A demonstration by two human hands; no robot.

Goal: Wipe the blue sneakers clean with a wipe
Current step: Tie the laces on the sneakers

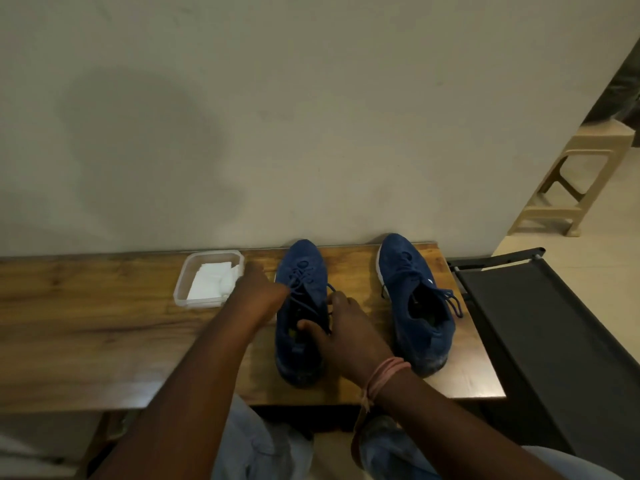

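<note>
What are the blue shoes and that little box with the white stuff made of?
The blue shoes look like soft matte fabric or suede, since nothing shines on them. The little box seems to be clear plastic, as the white wipes show through its walls.

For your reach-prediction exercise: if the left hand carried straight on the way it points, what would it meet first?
Probably the white wipes in the clear container; the left hand points there, though depth is unclear.
</note>
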